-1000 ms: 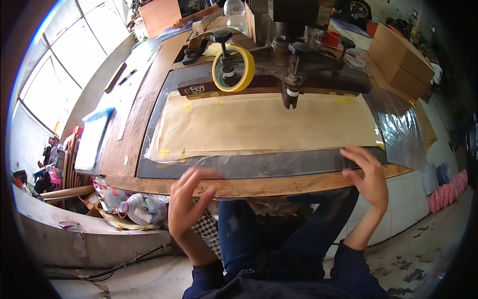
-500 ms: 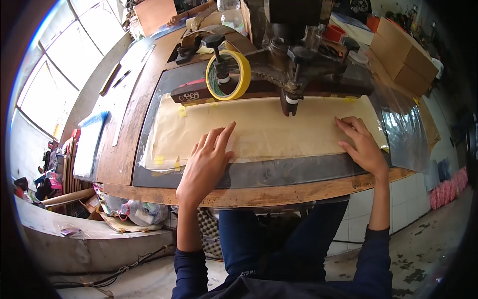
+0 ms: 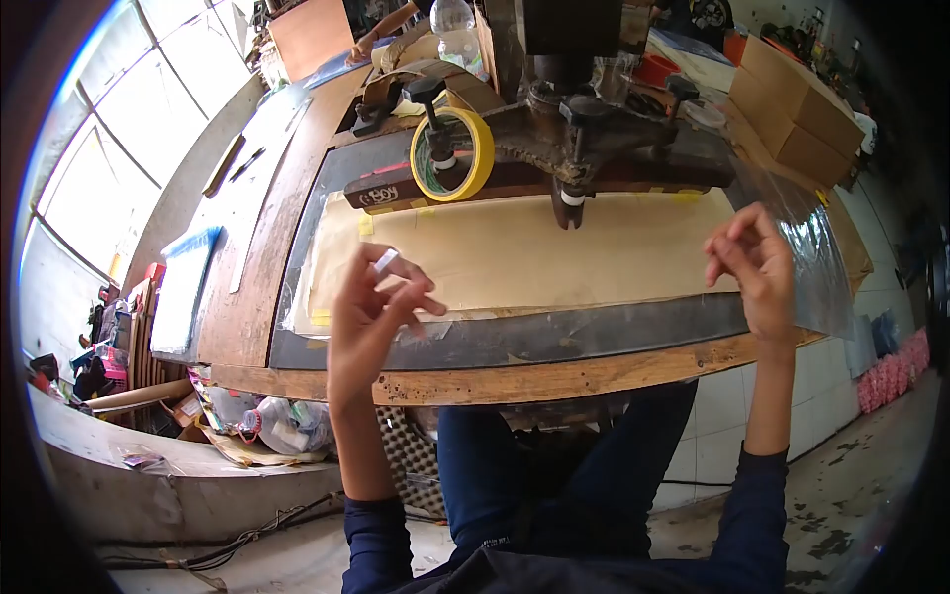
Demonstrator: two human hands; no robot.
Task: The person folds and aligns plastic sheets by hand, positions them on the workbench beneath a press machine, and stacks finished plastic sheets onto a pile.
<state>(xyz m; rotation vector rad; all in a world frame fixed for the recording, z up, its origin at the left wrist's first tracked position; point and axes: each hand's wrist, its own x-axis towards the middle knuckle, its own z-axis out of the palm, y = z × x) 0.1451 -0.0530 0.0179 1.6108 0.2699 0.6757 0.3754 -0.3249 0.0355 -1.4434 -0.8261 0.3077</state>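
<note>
My left hand is raised over the front left of the dark mat, its fingers loosely bent and apart. A small white patch shows on one finger; I cannot tell what it is. Over the mat's right end hovers my right hand, fingers curled but apart, with nothing visible in them. Between the hands lies a long cream sheet with yellow tape pieces. A dark clamp bar crosses its back edge. One clamp knob passes through a yellow tape roll.
Clear plastic film hangs off the table's right side. Cardboard boxes stand at the back right. A clear bottle is behind the press, near another person's arm. The wooden front edge runs before my legs.
Both hands came in over the sheet with fingers stretched, then lifted, and their fingers are now more bent. My left hand has shifted left since half a second ago, my right hand slightly right.
</note>
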